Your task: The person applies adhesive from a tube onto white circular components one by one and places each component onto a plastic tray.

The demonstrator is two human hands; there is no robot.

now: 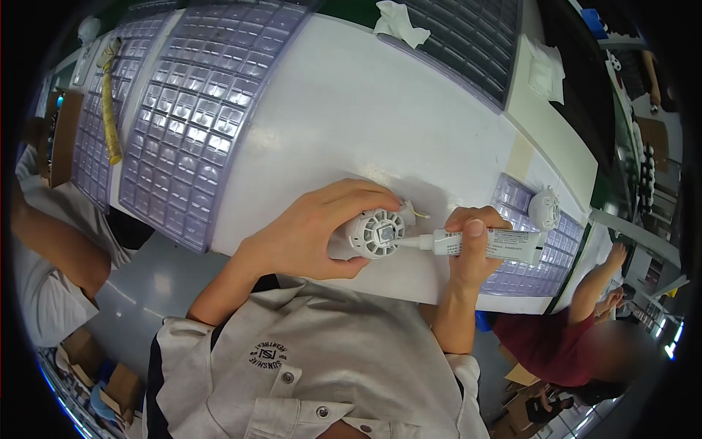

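My left hand is curled around a round white plastic housing with slots arranged in a ring and a small square piece at its centre. A short yellowish wire sticks out behind the housing. In my right hand is a white squeeze tube with printed text, pinched between thumb and fingers. The tube's long white nozzle points left, and its tip meets or nearly meets the housing's slotted face; exact contact cannot be made out.
Clear compartment trays cover the left of the white table. Another tray at the right bears a similar white housing. A yellow roll, a crumpled tissue and a dark-looking tray lie farther off. People sit on both sides.
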